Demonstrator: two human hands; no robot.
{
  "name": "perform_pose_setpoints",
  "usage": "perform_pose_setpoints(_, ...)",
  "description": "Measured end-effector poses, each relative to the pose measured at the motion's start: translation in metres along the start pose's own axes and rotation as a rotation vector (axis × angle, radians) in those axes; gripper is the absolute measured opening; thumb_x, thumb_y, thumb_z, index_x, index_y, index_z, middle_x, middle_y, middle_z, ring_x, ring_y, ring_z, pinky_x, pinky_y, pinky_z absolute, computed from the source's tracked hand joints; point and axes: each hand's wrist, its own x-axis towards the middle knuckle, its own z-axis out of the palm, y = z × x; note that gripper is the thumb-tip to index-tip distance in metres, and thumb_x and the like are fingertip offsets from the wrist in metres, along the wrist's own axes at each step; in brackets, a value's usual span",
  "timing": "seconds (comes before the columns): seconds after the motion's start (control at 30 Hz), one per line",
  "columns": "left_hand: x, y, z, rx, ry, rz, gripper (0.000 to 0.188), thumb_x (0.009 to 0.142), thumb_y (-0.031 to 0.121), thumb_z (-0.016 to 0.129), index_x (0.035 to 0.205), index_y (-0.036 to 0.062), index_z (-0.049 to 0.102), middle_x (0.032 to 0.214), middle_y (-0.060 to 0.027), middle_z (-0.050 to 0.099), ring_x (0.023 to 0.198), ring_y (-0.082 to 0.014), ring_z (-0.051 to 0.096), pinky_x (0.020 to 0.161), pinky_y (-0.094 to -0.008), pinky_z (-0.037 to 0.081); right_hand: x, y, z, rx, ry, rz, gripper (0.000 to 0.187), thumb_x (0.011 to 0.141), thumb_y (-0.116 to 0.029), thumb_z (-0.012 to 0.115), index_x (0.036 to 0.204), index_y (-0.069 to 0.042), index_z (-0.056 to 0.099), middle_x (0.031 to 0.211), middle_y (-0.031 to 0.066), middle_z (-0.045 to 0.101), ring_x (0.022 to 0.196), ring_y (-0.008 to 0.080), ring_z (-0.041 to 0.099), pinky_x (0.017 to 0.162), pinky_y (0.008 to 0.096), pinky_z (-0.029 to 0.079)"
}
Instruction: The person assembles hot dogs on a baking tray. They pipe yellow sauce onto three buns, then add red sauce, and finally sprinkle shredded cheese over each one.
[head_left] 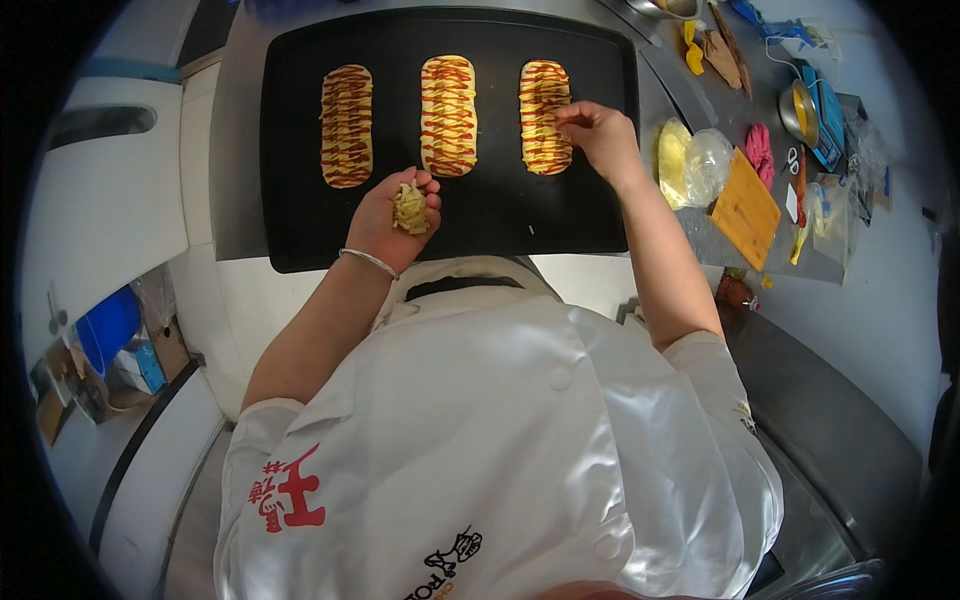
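Note:
My left hand [378,222] is cupped palm up around a small heap of pale yellow shredded cheese [410,210], over the near part of a black baking tray [480,215]. Three long, flat pieces of dough lie upright in a row on the tray: a left piece [347,125], a middle piece [448,115] and a right piece [545,115]. Red and yellow zigzag lines of sauce cover each one. Above the right piece's right edge, my right hand [607,143] has thumb and fingers pinched together. What lies between those fingertips is too small to make out.
Right of the tray, the metal table holds a bag of yellow shreds [673,165], a clear plastic bag [709,165], a wooden board [747,210], a pink cloth [760,153] and a metal bowl [799,112] on a blue scale [824,125]. A white cabinet [110,190] stands at left.

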Motion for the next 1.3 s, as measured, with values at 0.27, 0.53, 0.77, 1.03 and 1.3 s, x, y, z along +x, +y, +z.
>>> perform_pose_setpoints(0.27,-0.001,-0.001,-0.001,-0.026,0.004,-0.004,0.014,0.095,0.015,0.054,0.088,0.0032,0.056,0.082,-0.0090,0.060,0.069,-0.0175,0.058,0.058,-0.0264,0.052,0.047,-0.005,0.002,-0.275,0.142,-0.203,0.034,0.078,-0.003,0.068,0.111,-0.007,0.068,0.094,0.0110,0.071,0.084,0.0221,0.069,0.081,0.0323,0.054)
perform_pose_setpoints(0.53,-0.007,-0.004,0.006,-0.017,0.035,-0.007,0.016,0.095,0.017,0.055,0.089,0.0026,0.058,0.085,-0.0094,0.061,0.071,-0.0181,0.061,0.061,-0.0271,0.054,0.086,-0.008,0.004,-0.254,0.259,-0.223,0.022,0.084,-0.011,0.067,0.105,-0.007,0.070,0.093,0.0091,0.073,0.086,0.0243,0.070,0.078,0.0320,0.054)
perform_pose_setpoints(0.77,-0.012,-0.003,0.017,-0.028,-0.009,-0.016,0.013,0.096,0.017,0.056,0.091,0.0049,0.055,0.086,-0.0098,0.058,0.074,-0.0190,0.060,0.061,-0.0272,0.054,0.023,-0.016,-0.011,-0.220,0.366,-0.232,0.013,0.088,-0.011,0.067,0.100,-0.008,0.071,0.091,0.0113,0.072,0.082,0.0240,0.071,0.071,0.0317,0.054)
perform_pose_setpoints(1.03,-0.002,0.000,0.002,-0.025,-0.003,-0.005,0.018,0.096,0.019,0.055,0.092,0.0018,0.058,0.088,-0.0089,0.062,0.073,-0.0180,0.063,0.063,-0.0277,0.057,-0.122,0.011,0.065,-0.513,-0.194,0.025,0.024,0.080,-0.031,0.072,0.086,-0.010,0.063,0.096,0.0072,0.063,0.094,0.0271,0.063,0.072,0.0419,0.053)
perform_pose_setpoints(1.3,-0.001,-0.003,0.017,0.092,-0.082,-0.032,0.021,0.097,0.019,0.052,0.097,-0.0004,0.060,0.089,-0.0097,0.063,0.075,-0.0182,0.064,0.065,-0.0285,0.058,-0.111,0.016,0.061,-0.290,-0.033,-0.044,0.009,0.077,-0.010,0.067,0.082,-0.009,0.060,0.087,0.0101,0.064,0.083,0.0321,0.065,0.072,0.0431,0.052)
